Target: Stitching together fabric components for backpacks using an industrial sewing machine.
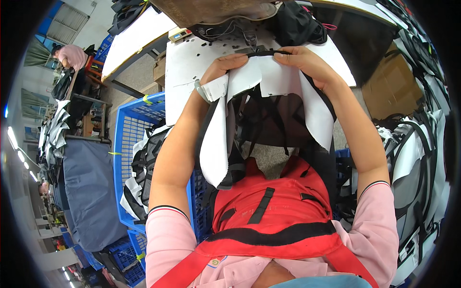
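Note:
Both my hands hold the upper edge of a sewn black-and-white fabric piece (281, 81), which looks like part of a bag. My left hand (224, 67) pinches the edge's black strip on the left, and my right hand (307, 63) grips it on the right, thumb on top. Between them the strip lies close in front of the needle area of a sewing machine (211, 12). White flaps hang down on both sides, and black straps dangle beneath. A white tag or paper (216, 89) sits by my left wrist. Some of my fingers are hidden behind the fabric.
Dark scraps lie on the white table (185, 67). A black fabric bundle (297, 24) rests right of the machine. At my left is a blue crate (126, 158) of fabric pieces; at right are a cardboard box (391, 86) and piled pieces (408, 163). Another person (74, 57) works far left.

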`<state>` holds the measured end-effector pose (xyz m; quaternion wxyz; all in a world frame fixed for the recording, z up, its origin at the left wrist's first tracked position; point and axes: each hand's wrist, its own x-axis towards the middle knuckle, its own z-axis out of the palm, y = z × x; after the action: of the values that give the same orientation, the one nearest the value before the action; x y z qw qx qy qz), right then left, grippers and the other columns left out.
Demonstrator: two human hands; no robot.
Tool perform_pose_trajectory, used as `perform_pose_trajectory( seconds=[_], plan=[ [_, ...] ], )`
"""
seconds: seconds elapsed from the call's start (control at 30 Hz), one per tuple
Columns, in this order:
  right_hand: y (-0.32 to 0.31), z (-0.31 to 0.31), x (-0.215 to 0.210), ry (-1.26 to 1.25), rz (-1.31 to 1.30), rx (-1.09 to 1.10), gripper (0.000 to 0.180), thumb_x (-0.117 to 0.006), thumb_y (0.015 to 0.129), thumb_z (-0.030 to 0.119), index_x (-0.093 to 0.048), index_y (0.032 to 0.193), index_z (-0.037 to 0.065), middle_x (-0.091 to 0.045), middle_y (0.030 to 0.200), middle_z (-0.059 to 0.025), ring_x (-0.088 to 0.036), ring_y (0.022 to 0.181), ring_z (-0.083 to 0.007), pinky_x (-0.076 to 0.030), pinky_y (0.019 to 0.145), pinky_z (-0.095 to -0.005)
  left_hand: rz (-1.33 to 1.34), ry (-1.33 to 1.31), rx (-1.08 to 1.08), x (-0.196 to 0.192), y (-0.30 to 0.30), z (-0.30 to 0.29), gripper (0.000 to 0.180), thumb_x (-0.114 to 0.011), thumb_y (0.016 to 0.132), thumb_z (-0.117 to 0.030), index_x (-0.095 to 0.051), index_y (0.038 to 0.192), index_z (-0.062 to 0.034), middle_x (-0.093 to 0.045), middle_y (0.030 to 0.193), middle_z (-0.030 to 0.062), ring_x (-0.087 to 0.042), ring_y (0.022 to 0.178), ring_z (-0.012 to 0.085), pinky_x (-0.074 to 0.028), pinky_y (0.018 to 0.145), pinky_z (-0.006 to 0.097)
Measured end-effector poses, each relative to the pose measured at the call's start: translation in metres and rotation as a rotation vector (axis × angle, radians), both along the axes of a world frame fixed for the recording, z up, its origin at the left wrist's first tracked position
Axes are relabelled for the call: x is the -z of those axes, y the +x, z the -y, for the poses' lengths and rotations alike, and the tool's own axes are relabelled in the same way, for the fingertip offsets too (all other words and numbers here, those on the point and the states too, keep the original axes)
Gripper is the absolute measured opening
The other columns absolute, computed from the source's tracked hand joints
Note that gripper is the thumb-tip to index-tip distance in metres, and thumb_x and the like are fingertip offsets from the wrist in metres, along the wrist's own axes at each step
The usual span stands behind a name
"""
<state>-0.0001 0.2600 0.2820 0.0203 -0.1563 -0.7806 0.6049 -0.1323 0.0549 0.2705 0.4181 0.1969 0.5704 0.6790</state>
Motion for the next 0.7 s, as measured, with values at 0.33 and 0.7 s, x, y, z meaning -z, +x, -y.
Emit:
perform_pose_trajectory(
  seconds=[0.33,0.7],
  plan=[
    [-0.020,-0.011,0.003,-0.022,-0.056,-0.016,0.051,-0.067,0.084,0.035,-0.060,0.122,0.002,-0.064,0.114,-0.0095,-0.046,0.120,-0.0185,-0.019,0.108,-0.0365,-0.210,-0.072,-0.022,0.002,-0.011,-0.006,0.034,-0.060,0.091,-0.020,-0.061,0.116,0.0017,-0.066,0.099,0.0057,-0.062,0.084,0.0093,-0.047,0.076,0.019],
    [0.001,-0.035,-0.014,0.273,-0.153,0.066,0.028,-0.057,0.093,0.030,-0.062,0.101,0.004,-0.060,0.092,0.0046,-0.053,0.089,-0.0076,-0.040,0.083,-0.0210,-0.032,0.005,-0.204,-0.011,-0.017,0.016,0.040,-0.059,0.090,-0.021,-0.057,0.125,-0.0008,-0.063,0.113,0.0069,-0.060,0.097,0.0132,-0.046,0.087,0.024]
  ],
)
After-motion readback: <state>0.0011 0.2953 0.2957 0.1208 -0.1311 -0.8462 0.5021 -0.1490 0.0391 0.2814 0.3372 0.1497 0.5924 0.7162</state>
